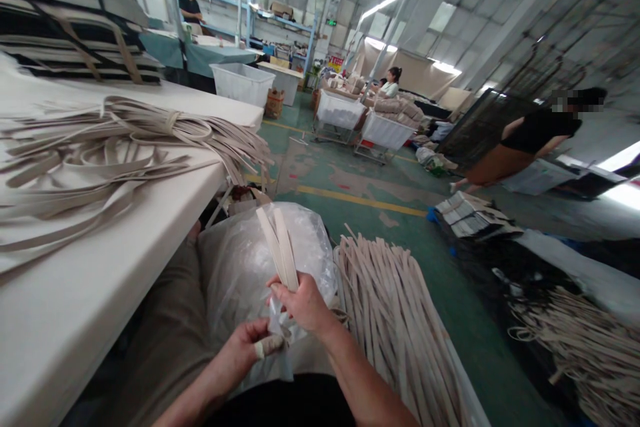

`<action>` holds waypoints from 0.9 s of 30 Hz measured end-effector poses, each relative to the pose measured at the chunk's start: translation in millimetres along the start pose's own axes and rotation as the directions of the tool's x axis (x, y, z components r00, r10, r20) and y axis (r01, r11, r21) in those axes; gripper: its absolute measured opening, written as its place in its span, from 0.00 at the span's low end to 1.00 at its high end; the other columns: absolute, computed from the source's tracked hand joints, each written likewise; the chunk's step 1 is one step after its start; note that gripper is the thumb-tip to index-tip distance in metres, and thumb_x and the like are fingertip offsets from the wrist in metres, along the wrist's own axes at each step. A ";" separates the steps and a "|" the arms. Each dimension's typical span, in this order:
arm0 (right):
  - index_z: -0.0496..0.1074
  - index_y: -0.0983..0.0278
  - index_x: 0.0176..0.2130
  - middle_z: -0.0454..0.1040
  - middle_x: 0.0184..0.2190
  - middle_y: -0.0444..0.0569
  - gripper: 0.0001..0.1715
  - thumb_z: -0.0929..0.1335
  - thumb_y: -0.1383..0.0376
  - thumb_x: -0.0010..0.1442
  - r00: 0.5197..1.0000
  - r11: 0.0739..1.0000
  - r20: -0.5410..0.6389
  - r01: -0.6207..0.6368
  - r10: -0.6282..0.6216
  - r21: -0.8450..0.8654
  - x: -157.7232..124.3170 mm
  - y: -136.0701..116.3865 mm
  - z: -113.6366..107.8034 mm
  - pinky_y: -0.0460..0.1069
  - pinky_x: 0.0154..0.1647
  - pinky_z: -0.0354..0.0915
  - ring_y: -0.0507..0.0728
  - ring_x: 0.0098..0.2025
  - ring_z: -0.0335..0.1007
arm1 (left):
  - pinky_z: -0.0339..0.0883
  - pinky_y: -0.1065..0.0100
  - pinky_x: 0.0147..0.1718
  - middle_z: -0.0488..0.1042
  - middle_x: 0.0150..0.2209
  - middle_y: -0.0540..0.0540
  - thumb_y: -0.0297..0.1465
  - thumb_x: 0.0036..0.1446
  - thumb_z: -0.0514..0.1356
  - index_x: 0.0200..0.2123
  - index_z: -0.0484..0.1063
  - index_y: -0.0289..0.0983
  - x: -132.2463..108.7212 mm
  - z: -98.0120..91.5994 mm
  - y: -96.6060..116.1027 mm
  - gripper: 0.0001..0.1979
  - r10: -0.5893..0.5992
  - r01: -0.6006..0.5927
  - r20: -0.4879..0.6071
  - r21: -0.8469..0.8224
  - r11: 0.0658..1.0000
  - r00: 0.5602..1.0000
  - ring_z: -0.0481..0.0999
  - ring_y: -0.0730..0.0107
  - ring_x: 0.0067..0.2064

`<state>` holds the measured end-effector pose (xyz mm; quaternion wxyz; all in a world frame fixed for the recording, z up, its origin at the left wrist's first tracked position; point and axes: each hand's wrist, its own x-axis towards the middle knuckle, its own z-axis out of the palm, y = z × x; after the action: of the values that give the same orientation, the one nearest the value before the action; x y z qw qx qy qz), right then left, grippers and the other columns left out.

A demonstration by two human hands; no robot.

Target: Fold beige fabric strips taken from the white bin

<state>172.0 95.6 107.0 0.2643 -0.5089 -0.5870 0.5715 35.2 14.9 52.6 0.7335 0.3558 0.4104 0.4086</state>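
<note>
Two beige fabric straps (281,250) stick up from my right hand (304,303), whose thumb and fingers are closed around their lower part. Just below it, my left hand (255,340) pinches a whitish, see-through piece of plastic (277,320); a pale wrap covers one of its fingers. The lower ends of the straps are hidden behind my hands. A large clear plastic bag (240,260) lies over my lap, beneath both hands. To the right of it, many similar straps (395,307) lie lengthwise in a long pile.
At left, a white table (115,280) bears a tied bundle of straps (170,121) and a stack of strapped material (75,33). More straps (590,347) lie at lower right. A person (540,130) is at right; two others are farther back, near white bins (243,82).
</note>
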 end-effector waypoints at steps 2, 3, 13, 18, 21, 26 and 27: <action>0.77 0.67 0.40 0.77 0.25 0.47 0.15 0.66 0.62 0.56 1.000 1.000 -0.010 0.019 -0.019 -0.004 4.4 0.8 -3.5 0.41 0.15 0.57 0.49 0.19 0.64 | 0.59 0.70 0.27 0.72 0.21 0.49 0.44 0.44 0.71 0.24 0.77 0.33 -2.1 3.5 -8.2 0.18 -0.110 0.108 -0.034 -0.047 0.993 0.993 0.65 0.73 0.24; 0.77 0.68 0.40 0.77 0.24 0.47 0.16 0.66 0.62 0.56 1.000 1.000 -0.011 0.028 -0.028 -0.007 6.6 1.7 -5.6 0.41 0.15 0.57 0.49 0.18 0.63 | 0.56 0.71 0.24 0.70 0.20 0.50 0.44 0.43 0.71 0.23 0.76 0.33 -3.5 4.0 -11.3 0.19 -0.146 0.142 -0.045 -0.081 0.986 0.988 0.62 0.75 0.22; 0.76 0.68 0.39 0.77 0.24 0.47 0.15 0.66 0.62 0.55 0.999 1.000 -0.042 0.009 -0.010 -0.007 20.6 16.1 -3.9 0.41 0.14 0.55 0.47 0.17 0.61 | 0.55 0.70 0.26 0.75 0.20 0.47 0.42 0.45 0.70 0.25 0.81 0.33 -19.3 14.7 -3.9 0.16 -0.252 0.255 0.148 0.000 0.967 0.956 0.64 0.74 0.22; 0.76 0.68 0.41 0.78 0.27 0.48 0.17 0.67 0.59 0.57 0.999 0.999 -0.037 0.005 -0.007 -0.043 17.4 20.0 -4.9 0.41 0.15 0.58 0.48 0.17 0.61 | 0.61 0.69 0.29 0.78 0.24 0.43 0.49 0.48 0.67 0.27 0.81 0.32 -17.4 9.3 -6.7 0.22 -0.252 0.260 0.127 -0.046 0.965 0.959 0.70 0.70 0.25; 0.73 0.67 0.49 0.79 0.29 0.49 0.22 0.67 0.57 0.59 0.999 0.998 -0.031 0.015 -0.017 -0.065 6.5 21.8 -12.0 0.42 0.15 0.59 0.48 0.17 0.60 | 0.66 0.70 0.31 0.79 0.28 0.42 0.46 0.47 0.69 0.29 0.79 0.32 -12.0 -6.6 -1.5 0.20 -0.260 0.246 -0.017 -0.267 0.932 0.966 0.74 0.71 0.27; 0.71 0.65 0.53 0.79 0.31 0.48 0.24 0.66 0.57 0.60 0.999 0.993 0.014 -0.036 0.038 -0.108 -30.1 23.6 -25.7 0.42 0.15 0.58 0.49 0.18 0.61 | 0.71 0.73 0.30 0.79 0.29 0.44 0.29 0.56 0.64 0.34 0.77 0.32 -2.8 -42.0 22.7 0.04 -0.291 0.039 -0.414 -0.520 0.854 0.862 0.77 0.74 0.28; 0.71 0.64 0.53 0.79 0.31 0.48 0.23 0.66 0.57 0.60 0.998 0.993 0.038 -0.050 0.054 -0.109 -39.1 23.6 -27.6 0.42 0.15 0.58 0.50 0.19 0.62 | 0.71 0.74 0.29 0.78 0.28 0.45 0.27 0.59 0.62 0.34 0.77 0.33 -1.9 -47.2 29.7 0.04 -0.275 -0.022 -0.479 -0.526 0.850 0.834 0.77 0.74 0.26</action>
<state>217.0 67.4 101.2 0.2091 -0.5257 -0.6090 0.5559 -16.7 34.2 59.4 0.6822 -0.0094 0.4995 0.5339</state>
